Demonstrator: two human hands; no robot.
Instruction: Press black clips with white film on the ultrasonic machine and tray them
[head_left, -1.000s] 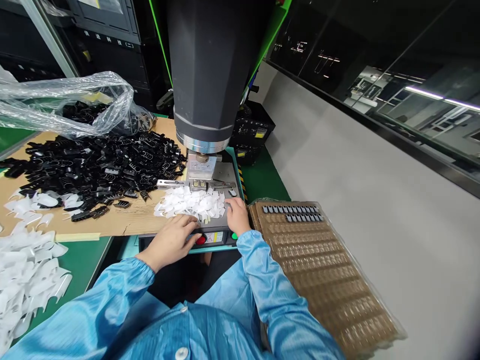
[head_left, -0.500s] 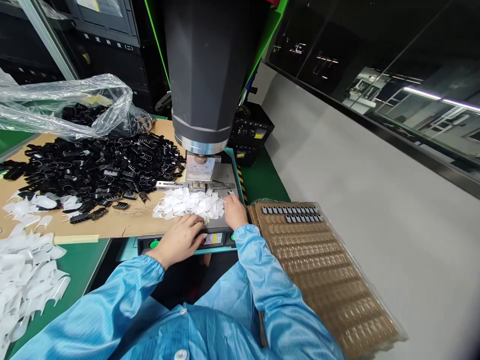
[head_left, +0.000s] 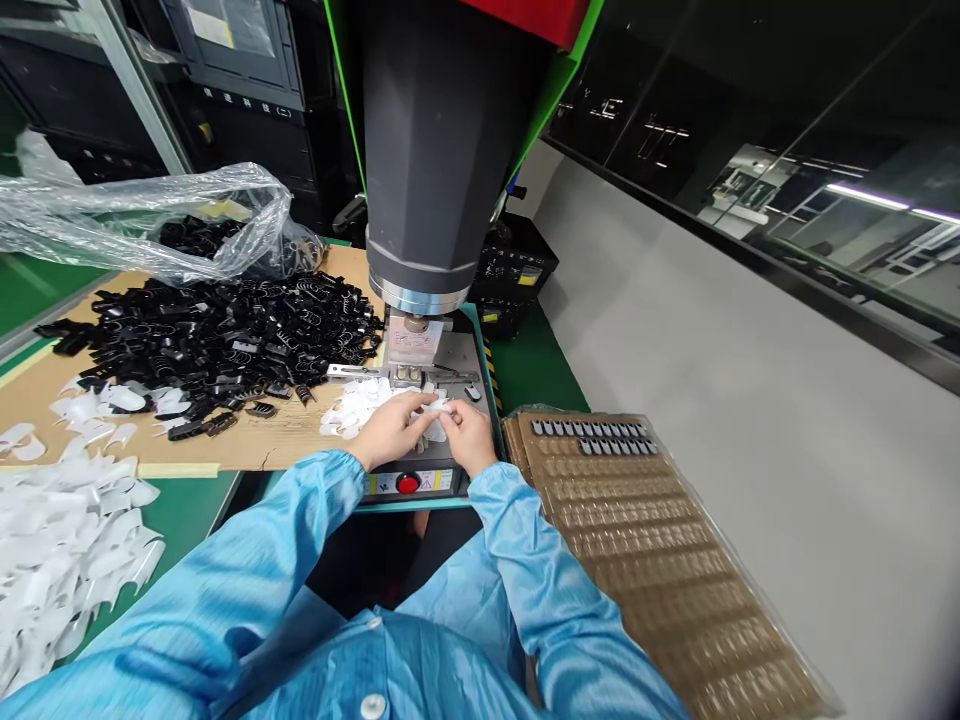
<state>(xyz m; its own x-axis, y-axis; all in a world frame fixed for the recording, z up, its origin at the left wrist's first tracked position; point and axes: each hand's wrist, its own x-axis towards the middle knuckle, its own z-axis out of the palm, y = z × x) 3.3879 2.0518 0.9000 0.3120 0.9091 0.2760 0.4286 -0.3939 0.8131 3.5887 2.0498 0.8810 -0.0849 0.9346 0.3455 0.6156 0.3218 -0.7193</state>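
Note:
My left hand [head_left: 391, 430] and my right hand [head_left: 470, 436] meet over the front of the machine base, fingertips pinched together. Between them is a small thin white plastic piece [head_left: 438, 406], partly covered by the fingers. Under and left of the hands lies a pile of white plastic pieces [head_left: 357, 402]. Just beyond the fingers stands a small metal fixture [head_left: 409, 375], below the dark machine head [head_left: 424, 170]. A small black part with a pale face [head_left: 472, 393] rests on the base plate, right of the fixture.
Black plastic parts [head_left: 232, 335] are heaped on cardboard at left, behind them a clear plastic bag [head_left: 225, 225]. More white pieces [head_left: 75, 550] cover the green table. At right, a brown tray [head_left: 637, 540] holds rows of small parts. A red button [head_left: 408, 483] faces me.
My left hand has moved from the front edge to over the white pile. My right hand has come in to meet it at a white piece. The small black part now shows on the plate.

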